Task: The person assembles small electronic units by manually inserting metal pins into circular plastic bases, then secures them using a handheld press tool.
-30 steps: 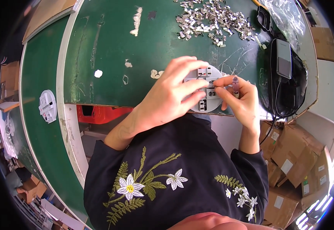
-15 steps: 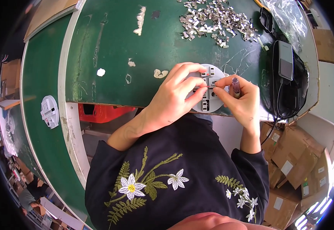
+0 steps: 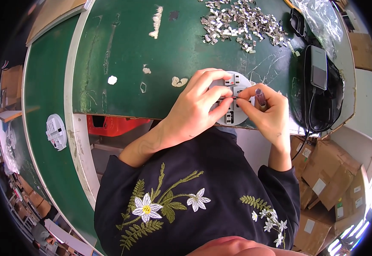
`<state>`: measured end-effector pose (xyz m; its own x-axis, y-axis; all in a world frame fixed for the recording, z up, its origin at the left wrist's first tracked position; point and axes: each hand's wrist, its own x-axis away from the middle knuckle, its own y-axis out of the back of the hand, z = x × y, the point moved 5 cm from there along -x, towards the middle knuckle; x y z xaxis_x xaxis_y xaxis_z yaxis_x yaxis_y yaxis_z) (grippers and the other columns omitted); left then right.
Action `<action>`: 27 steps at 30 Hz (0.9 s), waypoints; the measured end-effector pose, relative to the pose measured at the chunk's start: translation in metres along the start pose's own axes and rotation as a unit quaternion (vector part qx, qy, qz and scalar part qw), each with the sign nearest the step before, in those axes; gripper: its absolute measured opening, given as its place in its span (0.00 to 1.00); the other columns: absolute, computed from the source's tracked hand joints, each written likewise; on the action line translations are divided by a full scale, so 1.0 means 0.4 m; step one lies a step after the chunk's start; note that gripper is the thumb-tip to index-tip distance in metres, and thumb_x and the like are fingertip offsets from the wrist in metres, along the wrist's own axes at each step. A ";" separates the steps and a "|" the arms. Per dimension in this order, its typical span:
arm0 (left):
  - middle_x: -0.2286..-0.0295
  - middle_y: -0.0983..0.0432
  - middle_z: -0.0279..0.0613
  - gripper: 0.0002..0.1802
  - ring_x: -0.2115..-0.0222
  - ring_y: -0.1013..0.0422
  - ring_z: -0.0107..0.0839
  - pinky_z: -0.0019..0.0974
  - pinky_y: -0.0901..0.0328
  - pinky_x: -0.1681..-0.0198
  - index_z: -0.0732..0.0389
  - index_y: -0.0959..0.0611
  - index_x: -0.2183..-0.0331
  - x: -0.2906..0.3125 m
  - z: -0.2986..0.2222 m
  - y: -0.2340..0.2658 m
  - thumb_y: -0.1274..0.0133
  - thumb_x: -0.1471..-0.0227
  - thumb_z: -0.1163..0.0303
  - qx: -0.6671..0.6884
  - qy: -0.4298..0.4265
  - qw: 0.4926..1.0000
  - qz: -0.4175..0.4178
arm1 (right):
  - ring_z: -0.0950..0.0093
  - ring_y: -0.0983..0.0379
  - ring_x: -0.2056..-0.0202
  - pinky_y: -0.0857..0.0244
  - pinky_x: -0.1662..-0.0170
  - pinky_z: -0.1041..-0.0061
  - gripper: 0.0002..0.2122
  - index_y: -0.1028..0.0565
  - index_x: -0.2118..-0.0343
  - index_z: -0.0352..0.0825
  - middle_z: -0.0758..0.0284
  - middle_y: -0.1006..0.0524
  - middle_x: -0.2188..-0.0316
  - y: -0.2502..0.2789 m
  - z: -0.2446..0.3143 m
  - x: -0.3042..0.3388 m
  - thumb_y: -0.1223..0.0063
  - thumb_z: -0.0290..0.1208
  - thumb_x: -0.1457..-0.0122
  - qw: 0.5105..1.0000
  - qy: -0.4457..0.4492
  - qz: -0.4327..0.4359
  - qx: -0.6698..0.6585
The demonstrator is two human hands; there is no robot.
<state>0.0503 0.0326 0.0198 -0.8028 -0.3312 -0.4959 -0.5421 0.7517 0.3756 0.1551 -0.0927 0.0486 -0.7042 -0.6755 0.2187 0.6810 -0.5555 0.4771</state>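
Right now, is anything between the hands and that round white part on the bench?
Nothing visible. The left hand lies directly on the round white part, covering its left side, and the right hand touches its right edge, a small purple-tipped tool in its fingers.

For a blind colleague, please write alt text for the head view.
Both hands, left hand and right hand, work on a round white plastic part at the near edge of a green table. A pile of small metal clips lies farther back.
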 end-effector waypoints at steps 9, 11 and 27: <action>0.54 0.25 0.43 0.12 0.55 0.29 0.40 0.37 0.32 0.53 0.65 0.17 0.67 0.015 -0.006 -0.004 0.38 0.59 0.83 0.004 -0.034 0.999 -0.031 | 0.88 0.44 0.82 0.53 0.78 0.88 0.04 0.21 0.71 0.33 0.77 0.26 0.81 -0.007 -0.005 0.014 0.39 0.18 0.50 1.000 0.015 -0.008 -0.013; 0.54 0.25 0.43 0.11 0.56 0.29 0.39 0.36 0.32 0.54 0.65 0.17 0.67 0.016 -0.007 -0.002 0.38 0.59 0.83 0.007 -0.028 0.999 -0.031 | 0.87 0.44 0.82 0.52 0.78 0.87 0.04 0.21 0.71 0.33 0.77 0.26 0.80 -0.010 -0.003 0.013 0.40 0.18 0.50 0.999 0.028 -0.010 -0.011; 0.55 0.25 0.42 0.10 0.61 0.30 0.33 0.30 0.32 0.62 0.66 0.17 0.67 0.025 0.006 0.018 0.39 0.56 0.85 0.027 0.039 0.999 -0.019 | 0.78 0.38 0.77 0.43 0.73 0.82 0.07 0.26 0.68 0.30 0.68 0.26 0.69 -0.033 0.032 -0.013 0.47 0.13 0.49 0.964 0.203 0.072 0.154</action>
<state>0.0389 0.0362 0.0157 -0.7999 -0.4023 -0.4453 -0.5602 0.7667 0.3136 0.1472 -0.0755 0.0521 -0.4270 -0.9041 -0.0197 0.6303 -0.3132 0.7104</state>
